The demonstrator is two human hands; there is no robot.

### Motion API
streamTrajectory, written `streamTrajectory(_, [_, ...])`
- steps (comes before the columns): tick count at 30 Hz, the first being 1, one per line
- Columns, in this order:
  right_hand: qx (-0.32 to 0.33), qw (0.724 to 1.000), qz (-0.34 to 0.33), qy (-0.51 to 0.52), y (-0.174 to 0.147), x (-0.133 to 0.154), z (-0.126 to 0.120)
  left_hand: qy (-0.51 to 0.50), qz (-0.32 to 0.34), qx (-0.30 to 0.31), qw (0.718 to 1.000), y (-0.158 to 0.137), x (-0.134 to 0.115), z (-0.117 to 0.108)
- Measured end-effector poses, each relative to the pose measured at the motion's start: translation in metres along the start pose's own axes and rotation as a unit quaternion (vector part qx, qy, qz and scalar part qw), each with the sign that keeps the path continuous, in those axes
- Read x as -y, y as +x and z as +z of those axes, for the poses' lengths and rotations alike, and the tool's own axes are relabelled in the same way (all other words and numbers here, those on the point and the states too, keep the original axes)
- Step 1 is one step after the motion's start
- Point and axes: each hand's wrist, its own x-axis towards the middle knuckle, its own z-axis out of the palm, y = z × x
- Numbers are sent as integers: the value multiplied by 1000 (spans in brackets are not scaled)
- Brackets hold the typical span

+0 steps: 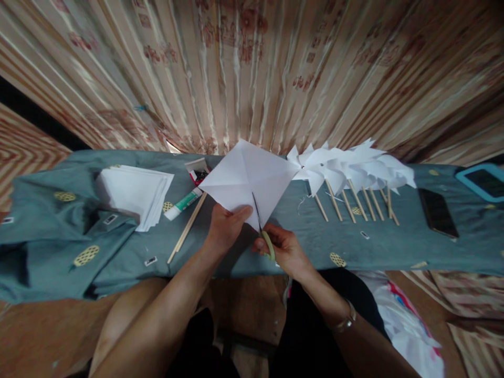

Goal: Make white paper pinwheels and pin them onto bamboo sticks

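A creased white square of paper is held up with one corner toward me. My left hand pinches its lower left edge, thumb on top. In my right hand is a pair of scissors with pale green handles. Their blades lie along the crease from the near corner toward the paper's middle, and the lower blade is hidden beneath the sheet. To the right, several white paper pinwheels on wooden sticks lie in an overlapping row.
On the left of the cloth-covered table lies a stack of white paper. Beside it are a green and white tube, wooden sticks and a small open box. A phone and a blue-framed device lie at right.
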Motion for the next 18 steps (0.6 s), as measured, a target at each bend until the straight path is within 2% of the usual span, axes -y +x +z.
streamTrajectory(5, [37,999,18,-33,-6,-1,-7,-18,46,-42,998,10,-4,-9])
streamTrajectory(11, [58,996,37,-57,-15,3,-28,-8,36,-55,998,18,-8,-21])
streamTrajectory(14, [38,998,24,-43,-16,5,-42,11,34,-54,998,16,-8,-24])
streamTrajectory(18, [-49,999,-10,-1,-14,8,-57,48,35,-19,998,12,-4,-23])
